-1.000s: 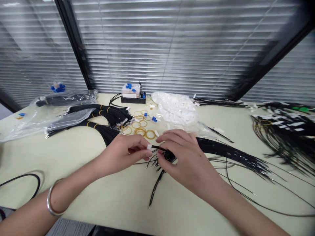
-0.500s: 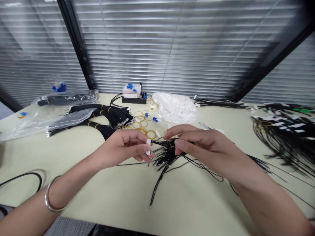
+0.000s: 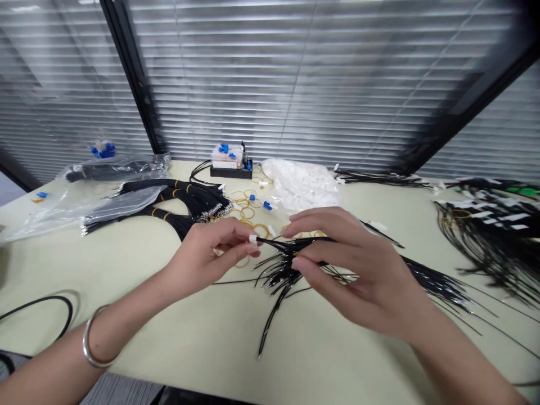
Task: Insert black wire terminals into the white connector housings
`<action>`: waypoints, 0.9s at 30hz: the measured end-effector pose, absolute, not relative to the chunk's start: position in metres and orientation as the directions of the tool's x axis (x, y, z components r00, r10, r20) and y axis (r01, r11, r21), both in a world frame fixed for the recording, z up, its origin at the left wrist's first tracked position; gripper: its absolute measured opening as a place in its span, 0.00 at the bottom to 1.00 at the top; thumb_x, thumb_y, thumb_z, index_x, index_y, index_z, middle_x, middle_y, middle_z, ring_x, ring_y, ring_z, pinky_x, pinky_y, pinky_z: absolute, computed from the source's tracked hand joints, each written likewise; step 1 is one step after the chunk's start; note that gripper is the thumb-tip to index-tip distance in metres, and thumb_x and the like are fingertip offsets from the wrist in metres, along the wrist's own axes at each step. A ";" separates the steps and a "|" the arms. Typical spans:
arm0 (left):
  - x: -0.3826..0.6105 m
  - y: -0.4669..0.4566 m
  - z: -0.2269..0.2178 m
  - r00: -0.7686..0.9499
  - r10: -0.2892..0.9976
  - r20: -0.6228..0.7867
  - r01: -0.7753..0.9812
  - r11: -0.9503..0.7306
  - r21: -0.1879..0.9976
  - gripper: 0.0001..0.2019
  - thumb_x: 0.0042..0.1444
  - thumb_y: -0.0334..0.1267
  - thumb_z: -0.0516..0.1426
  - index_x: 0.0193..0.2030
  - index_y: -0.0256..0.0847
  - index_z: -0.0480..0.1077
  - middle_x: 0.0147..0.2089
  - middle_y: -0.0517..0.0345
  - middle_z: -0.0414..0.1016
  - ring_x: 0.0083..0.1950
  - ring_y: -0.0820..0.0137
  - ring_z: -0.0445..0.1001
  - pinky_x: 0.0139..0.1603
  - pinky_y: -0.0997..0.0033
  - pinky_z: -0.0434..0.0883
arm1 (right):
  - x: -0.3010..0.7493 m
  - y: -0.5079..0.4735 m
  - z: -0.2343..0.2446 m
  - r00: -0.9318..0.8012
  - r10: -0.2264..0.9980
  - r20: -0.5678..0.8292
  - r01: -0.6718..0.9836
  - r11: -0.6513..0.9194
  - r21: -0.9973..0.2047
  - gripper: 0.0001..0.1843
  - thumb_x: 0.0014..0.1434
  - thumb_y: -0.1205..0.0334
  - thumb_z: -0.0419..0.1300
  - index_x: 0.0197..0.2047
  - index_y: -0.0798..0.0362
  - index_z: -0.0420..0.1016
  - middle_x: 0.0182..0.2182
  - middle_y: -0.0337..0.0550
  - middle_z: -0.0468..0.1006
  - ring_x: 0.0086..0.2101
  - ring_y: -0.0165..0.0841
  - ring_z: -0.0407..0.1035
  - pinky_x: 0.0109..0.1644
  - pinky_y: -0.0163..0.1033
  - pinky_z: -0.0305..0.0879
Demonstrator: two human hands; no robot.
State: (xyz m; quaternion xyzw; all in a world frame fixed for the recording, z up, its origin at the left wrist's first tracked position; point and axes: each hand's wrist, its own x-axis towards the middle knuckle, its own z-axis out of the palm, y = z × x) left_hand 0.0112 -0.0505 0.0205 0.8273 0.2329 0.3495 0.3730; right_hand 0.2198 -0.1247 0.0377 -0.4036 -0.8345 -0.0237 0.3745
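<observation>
Between the thumb and fingertips of my left hand is a small white connector with thin black wires running out of it to the right. Those wires lead into a bundle of black wires with bare metal tips fanned toward the left. Over the right part of this bundle hovers my right hand, its thumb and fingers apart and nothing visibly gripped. The hand hides part of the bundle, so I cannot tell whether its fingertips touch the wires.
Yellow rubber bands and blue connectors lie behind my hands, near a bag of white parts. Tied black wire bundles lie at the left. More labelled wires spread at the right. A black tray stands by the blinds.
The fingers of my right hand have spread and drawn away from the wires. My left hand has tilted the white connector, which now shows less of its face.
</observation>
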 end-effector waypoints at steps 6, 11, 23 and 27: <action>0.007 -0.045 0.015 0.633 0.269 0.726 0.057 -0.951 0.303 0.09 0.58 0.25 0.54 0.44 0.37 0.69 0.46 0.51 0.77 0.49 0.72 0.75 0.49 0.75 0.73 | 0.218 -0.124 0.031 -0.509 0.638 0.578 0.694 0.701 -0.164 0.05 0.58 0.66 0.55 0.30 0.55 0.69 0.38 0.41 0.73 0.40 0.30 0.66 0.45 0.41 0.59; 0.004 -0.047 0.017 0.662 0.357 0.660 0.121 -0.919 0.376 0.08 0.58 0.27 0.53 0.41 0.41 0.70 0.51 0.53 0.75 0.52 0.70 0.74 0.50 0.71 0.73 | 0.215 -0.123 0.024 -0.501 0.679 0.537 0.720 0.671 -0.178 0.06 0.59 0.62 0.55 0.33 0.55 0.68 0.30 0.40 0.73 0.33 0.27 0.66 0.40 0.37 0.60; 0.011 -0.051 0.026 0.535 0.824 0.187 0.108 -0.287 0.952 0.08 0.56 0.39 0.57 0.40 0.39 0.70 0.38 0.56 0.77 0.32 0.71 0.80 0.25 0.83 0.73 | 0.215 -0.122 0.016 -0.253 0.824 0.508 0.856 0.435 -0.280 0.16 0.61 0.62 0.53 0.52 0.50 0.56 0.26 0.32 0.71 0.20 0.21 0.61 0.25 0.27 0.56; 0.010 -0.049 0.026 0.562 0.813 0.148 0.070 -0.225 0.972 0.05 0.56 0.36 0.57 0.40 0.39 0.70 0.38 0.57 0.77 0.34 0.72 0.80 0.27 0.85 0.73 | 0.218 -0.119 0.018 -0.312 0.809 0.498 0.878 0.446 -0.175 0.12 0.62 0.54 0.52 0.46 0.50 0.64 0.20 0.32 0.68 0.20 0.23 0.61 0.25 0.29 0.55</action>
